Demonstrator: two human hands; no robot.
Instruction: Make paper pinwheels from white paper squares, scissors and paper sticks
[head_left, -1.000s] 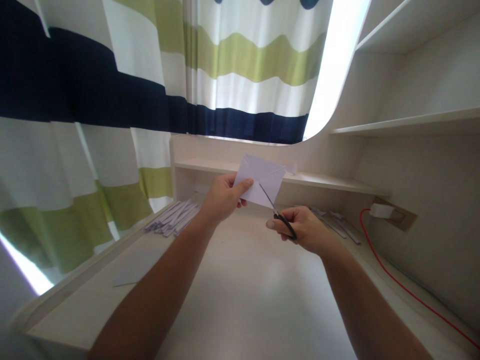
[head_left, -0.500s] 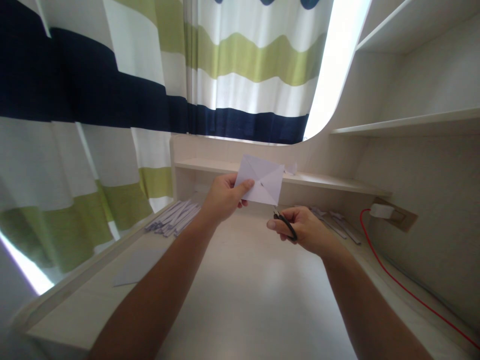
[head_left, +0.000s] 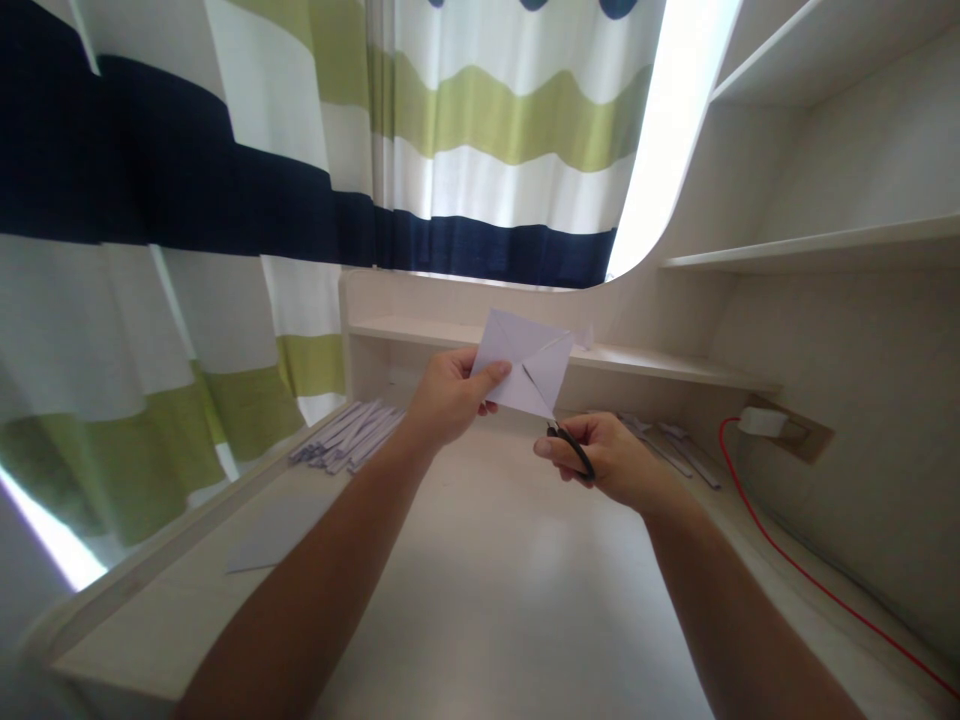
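Left hand [head_left: 448, 396] pinches the left edge of a white paper square [head_left: 525, 372], thumb on the near face, fingers curled behind; closed on the sheet. Paper is held up in the air above the rear middle of the desk [head_left: 495, 590], in front of the low back shelf [head_left: 660, 365], touching neither. Creases run diagonally across it.

Right hand [head_left: 611, 460] is closed around the black handles of the scissors [head_left: 559, 425], fingers through the loops. Blades point up and left into the paper's lower right part, along 1 diagonal crease, tips near the centre. How far the blades are open: cannot tell, too thin in view.

Handling, as a judgement: paper is very light, thin and floppy, bends under its own weight if held by 1 corner, tears easily near a cut. Best hold is a flat pinch on an uncut edge close to the cut line, as the left hand has it, so the sheet stays taut against the blades. Scissors are rigid, small and light; hold by the loops.

Outward: a pile of paper strips [head_left: 349, 437] lies at the rear left of the desk. More strips [head_left: 675, 445] lie at the rear right, behind the right hand. 1 flat sheet [head_left: 274, 535] lies near the left edge. A red cable [head_left: 810, 575] runs along the right edge from a white plug [head_left: 761, 421] in the side wall. Striped curtain [head_left: 225, 250] hangs behind and to the left.
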